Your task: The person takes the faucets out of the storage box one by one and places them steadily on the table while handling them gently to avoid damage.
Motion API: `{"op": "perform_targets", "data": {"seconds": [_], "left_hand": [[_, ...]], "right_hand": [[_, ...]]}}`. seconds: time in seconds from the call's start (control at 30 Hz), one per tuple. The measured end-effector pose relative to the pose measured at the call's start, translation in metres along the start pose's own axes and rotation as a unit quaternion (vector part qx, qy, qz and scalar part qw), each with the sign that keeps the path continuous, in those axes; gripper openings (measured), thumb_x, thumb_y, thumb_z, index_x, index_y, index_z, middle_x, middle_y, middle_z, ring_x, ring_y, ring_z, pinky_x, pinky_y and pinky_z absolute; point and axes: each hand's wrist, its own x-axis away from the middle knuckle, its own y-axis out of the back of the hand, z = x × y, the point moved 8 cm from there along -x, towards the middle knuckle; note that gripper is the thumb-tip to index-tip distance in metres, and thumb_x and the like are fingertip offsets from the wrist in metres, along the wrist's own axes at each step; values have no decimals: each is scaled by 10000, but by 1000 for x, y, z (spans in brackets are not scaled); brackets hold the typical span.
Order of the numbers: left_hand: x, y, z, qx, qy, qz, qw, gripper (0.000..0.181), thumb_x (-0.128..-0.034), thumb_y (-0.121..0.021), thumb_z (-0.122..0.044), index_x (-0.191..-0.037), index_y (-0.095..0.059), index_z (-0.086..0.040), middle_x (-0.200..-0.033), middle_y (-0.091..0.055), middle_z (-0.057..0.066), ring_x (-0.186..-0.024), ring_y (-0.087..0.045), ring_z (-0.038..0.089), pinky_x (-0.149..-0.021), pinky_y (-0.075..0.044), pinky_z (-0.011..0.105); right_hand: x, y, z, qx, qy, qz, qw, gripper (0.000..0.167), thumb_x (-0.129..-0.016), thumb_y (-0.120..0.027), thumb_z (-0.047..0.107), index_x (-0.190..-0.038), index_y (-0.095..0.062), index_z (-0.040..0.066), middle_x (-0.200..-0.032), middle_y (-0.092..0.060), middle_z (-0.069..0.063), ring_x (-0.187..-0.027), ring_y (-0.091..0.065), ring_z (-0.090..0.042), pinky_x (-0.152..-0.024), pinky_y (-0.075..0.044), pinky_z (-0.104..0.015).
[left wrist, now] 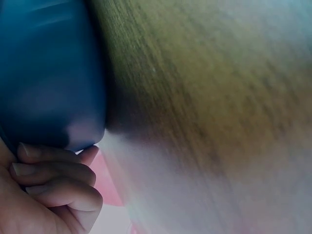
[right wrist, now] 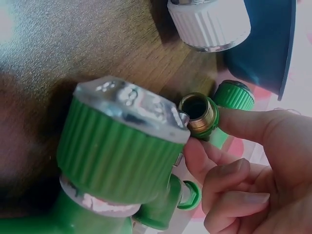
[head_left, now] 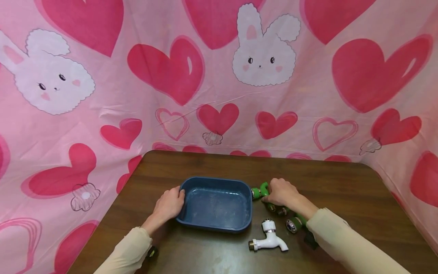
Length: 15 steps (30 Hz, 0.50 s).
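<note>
In the head view, my left hand (head_left: 170, 204) grips the left rim of a dark blue rectangular basin (head_left: 219, 207), thumb over the edge. The left wrist view shows curled fingers (left wrist: 63, 178) against the basin's outer wall (left wrist: 48, 73). My right hand (head_left: 284, 191) is among green plastic taps right of the basin. In the right wrist view it pinches one green tap (right wrist: 199, 116) near its brass threaded end. Another green tap (head_left: 257, 193) lies beside the basin's right wall. A green tap with a ribbed, chrome-topped knob (right wrist: 122, 146) stands close to the right wrist camera.
A white tap (head_left: 270, 240) with a brass inlet lies in front of the basin's right corner. One green tap (head_left: 293, 224) lies partly under the right forearm. The brown wooden table (head_left: 191, 253) meets a pink curtain (head_left: 219, 87) with hearts and rabbits.
</note>
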Motion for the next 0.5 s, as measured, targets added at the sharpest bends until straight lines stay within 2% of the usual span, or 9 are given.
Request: {"op": "perform_targets", "data": {"seconds": [0.17,0.37,0.43,0.5], "left_hand": [[-1,1,1,-88,-21,-84,9999,293,-1110,-480,-240,-1119,-678,-25,-685,-542,76,-561,-552,220,-524,-436,349],[-1,0,1,-28,21,2,10000,301,-1112,-481,-239,-1159,-673,-12,-692,-548,80,-561,-562,224,-522,-447,345],[-1,0,1,-61,8,-10,10000,297,-1113,-479,-240,-1143,-676,-19,-693,-547,80,-564,-561,223,-525,-445,350],[-1,1,0,-80,3,-32,10000,298,-1113,-478,-244,-1137,-679,-24,-696,-547,81,-569,-561,224,-529,-444,352]], "right_hand": [[0,0,-1,15,-30,48,10000,517,-849,-877,336,-551,-495,156,-535,-356,56,-525,-379,-142,-520,-313,-318],[3,0,-1,-68,-52,197,9998,462,-874,-867,305,-582,-561,119,-514,-493,10,-501,-518,-168,-525,-380,-310],[4,1,0,-85,-13,245,9997,465,-882,-862,306,-576,-565,120,-508,-506,9,-488,-518,-158,-522,-383,-306],[5,4,1,-107,128,263,9995,498,-892,-852,295,-551,-529,130,-487,-436,37,-465,-435,-126,-516,-356,-295]]}}
